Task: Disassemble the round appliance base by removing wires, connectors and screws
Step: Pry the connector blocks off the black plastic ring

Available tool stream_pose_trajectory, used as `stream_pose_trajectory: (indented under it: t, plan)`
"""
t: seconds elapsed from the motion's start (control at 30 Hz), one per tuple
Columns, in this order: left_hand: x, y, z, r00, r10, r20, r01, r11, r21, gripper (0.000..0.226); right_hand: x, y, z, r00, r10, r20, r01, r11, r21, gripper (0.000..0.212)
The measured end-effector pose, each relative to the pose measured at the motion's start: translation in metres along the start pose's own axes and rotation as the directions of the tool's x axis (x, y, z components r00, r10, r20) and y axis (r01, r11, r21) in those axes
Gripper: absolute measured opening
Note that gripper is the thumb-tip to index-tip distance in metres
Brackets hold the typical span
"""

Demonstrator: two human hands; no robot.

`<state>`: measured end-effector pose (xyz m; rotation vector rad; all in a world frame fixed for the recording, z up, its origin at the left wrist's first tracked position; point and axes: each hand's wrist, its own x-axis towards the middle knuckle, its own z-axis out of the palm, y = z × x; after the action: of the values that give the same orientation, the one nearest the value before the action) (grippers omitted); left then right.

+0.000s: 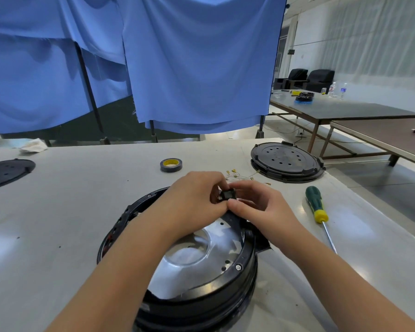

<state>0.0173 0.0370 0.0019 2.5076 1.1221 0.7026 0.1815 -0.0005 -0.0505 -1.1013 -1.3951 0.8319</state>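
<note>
**Entry: Round appliance base, partly stripped, connector in hand**

Item. Round appliance base [189, 267]: black ring housing with a bright metal dish inside, lying on the desk [58, 212] directly in front of the person, near its front edge. One screw [238, 267] was visible, seated in the ring at the near right.

Part under work. Small black connector block [226, 195], held above the far rim of the base. Whether any lead tied it to the housing could not be told; the hands covered that spot.

Hands. Left hand [194, 200]: fingers curled round the block from the left. Right hand [256, 207]: thumb and fingers pinching the same block from the right. Both sets of fingers were narrow, closed on the part.

Loose parts. Thin wires with yellow terminals [244, 176] lay on the desk just beyond the hands.

Tools. Green and yellow screwdriver [318, 207], right of the base, untouched. Roll of tape [170, 164], beyond the hands.

Surroundings. Black round cover [286, 161] at the far right; another dark disc [7, 172] at the left edge; blue cloth [177, 63] hung behind.

Risks, as judged. A hard pull could snap a terminal or hidden lead. The base was unclamped, so a tug might shift it. Small terminals could scatter or get lost.
</note>
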Motion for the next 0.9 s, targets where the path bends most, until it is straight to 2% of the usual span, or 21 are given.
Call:
stream_pose_trajectory:
  t: [0.1,0.2,0.3,0.43,0.57,0.73,0.8,0.9]
  plan:
    - [0.001,0.000,0.000,1.000,-0.013,0.002,0.013,0.998,-0.054,0.019,0.000,0.001,-0.003,0.999,-0.018,-0.048,0.021,0.998,0.065,0.017]
    - [0.002,-0.008,-0.004,0.998,-0.058,0.004,0.058,0.996,-0.065,0.022,0.006,0.002,-0.008,0.989,-0.011,-0.148,0.018,0.999,0.044,0.010]
    - [0.002,-0.028,-0.012,0.989,-0.144,0.019,0.144,0.989,-0.010,0.025,0.011,0.007,-0.018,0.979,-0.031,-0.200,0.012,0.995,-0.098,0.012]
    - [0.001,-0.059,-0.020,0.959,-0.283,0.025,0.271,0.938,0.215,0.043,0.014,0.026,-0.032,0.969,0.041,-0.244,-0.134,0.917,-0.376,0.007]
    - [-0.005,-0.083,-0.025,0.892,-0.441,0.100,0.415,0.886,0.208,0.054,0.016,0.047,-0.042,0.931,0.110,-0.348,-0.282,0.822,-0.494,0.023]
    - [-0.008,-0.096,-0.019,0.866,-0.477,0.153,0.450,0.875,0.180,0.020,0.030,0.055,-0.048,0.932,0.093,-0.351,-0.296,0.755,-0.586,0.014]
    - [-0.007,-0.099,-0.016,0.869,-0.480,0.122,0.451,0.869,0.204,0.018,0.038,0.053,-0.043,0.951,0.025,-0.308,-0.228,0.731,-0.644,0.012]
    - [-0.005,-0.102,-0.013,0.867,-0.490,0.084,0.460,0.855,0.240,0.024,0.047,0.057,-0.037,0.990,-0.037,-0.140,-0.096,0.552,-0.828,0.015]
